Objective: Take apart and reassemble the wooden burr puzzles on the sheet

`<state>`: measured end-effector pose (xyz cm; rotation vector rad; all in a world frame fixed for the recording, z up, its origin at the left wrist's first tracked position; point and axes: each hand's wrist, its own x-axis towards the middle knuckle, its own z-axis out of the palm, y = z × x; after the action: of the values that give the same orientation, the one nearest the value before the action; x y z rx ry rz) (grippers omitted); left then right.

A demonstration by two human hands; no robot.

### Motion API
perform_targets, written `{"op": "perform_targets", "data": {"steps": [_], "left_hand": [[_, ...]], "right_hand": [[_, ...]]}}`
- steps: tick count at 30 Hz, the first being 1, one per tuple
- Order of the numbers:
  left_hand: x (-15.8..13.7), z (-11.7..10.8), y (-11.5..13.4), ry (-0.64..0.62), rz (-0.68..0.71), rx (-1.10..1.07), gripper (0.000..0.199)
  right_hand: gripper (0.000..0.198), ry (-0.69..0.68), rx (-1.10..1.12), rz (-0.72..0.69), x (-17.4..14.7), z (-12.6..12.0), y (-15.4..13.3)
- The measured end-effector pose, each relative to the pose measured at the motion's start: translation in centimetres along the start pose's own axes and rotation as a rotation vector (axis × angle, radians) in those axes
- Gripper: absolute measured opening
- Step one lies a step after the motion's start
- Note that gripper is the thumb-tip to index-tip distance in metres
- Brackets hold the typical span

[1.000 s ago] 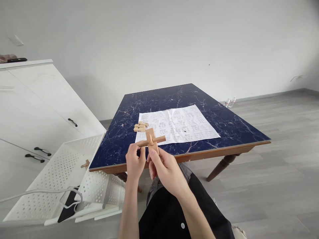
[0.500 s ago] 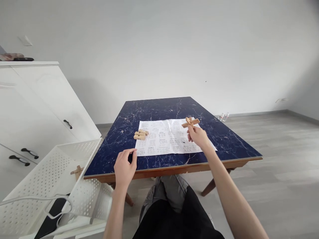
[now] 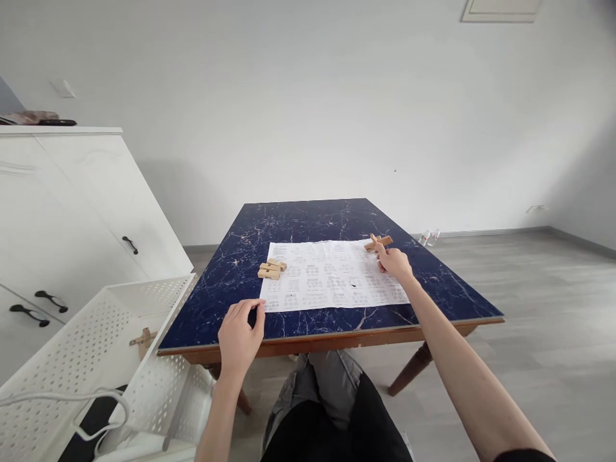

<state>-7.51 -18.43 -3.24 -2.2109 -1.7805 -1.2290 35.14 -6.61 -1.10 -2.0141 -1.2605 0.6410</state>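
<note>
A printed paper sheet (image 3: 332, 276) with rows of small diagrams lies on the dark blue marbled table (image 3: 303, 221). At its near left corner, the thumb and fingertips of my left hand (image 3: 242, 330) are pinched together on the paper's edge. My right hand (image 3: 394, 262) has its fingers closed on a cross-shaped wooden block assembly (image 3: 385, 242) at the far right corner of the sheet. My fingers hide part of that assembly. Several notched wooden blocks (image 3: 271, 269) lie side by side on the sheet's left edge.
Left of the table is a white perforated basket (image 3: 115, 282) holding a wooden piece (image 3: 144, 340) and a white cable (image 3: 62, 399). Behind it stands a white cabinet (image 3: 81, 205). Two clear bottles (image 3: 428, 237) are on the floor beyond the table's right side.
My right hand has lowered the wooden assembly and moved it right, to the sheet's far right corner. That corner now looks flatter. My left hand stays at the near left corner.
</note>
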Motion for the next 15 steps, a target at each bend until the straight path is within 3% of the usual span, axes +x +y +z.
{"op": "perform_targets", "data": {"steps": [4, 6, 8, 11, 15], "left_hand": [[0.0, -0.3, 0.1, -0.026, 0.019, -0.024, 0.025], [0.4, -0.6, 0.3, -0.045, 0.047, -0.049, 0.026], [1.2, -0.8, 0.5, -0.068, 0.084, -0.071, 0.026], [3.3, -0.7, 0.4, -0.110, 0.134, -0.075, 0.025], [7.3, 1.2, -0.9, -0.188, 0.162, -0.052, 0.036]], "right_hand": [[0.037, -0.010, 0.000, -0.092, -3.2, 0.5, 0.3], [0.028, -0.051, 0.026, -0.193, -5.6, 1.2, 0.4], [0.037, -0.120, 0.071, -0.308, -8.3, 2.1, 0.5], [0.041, -0.230, 0.161, -0.449, -11.5, 3.3, 0.5], [0.047, -0.270, 0.260, -0.498, -12.7, 3.9, 0.7]]}}
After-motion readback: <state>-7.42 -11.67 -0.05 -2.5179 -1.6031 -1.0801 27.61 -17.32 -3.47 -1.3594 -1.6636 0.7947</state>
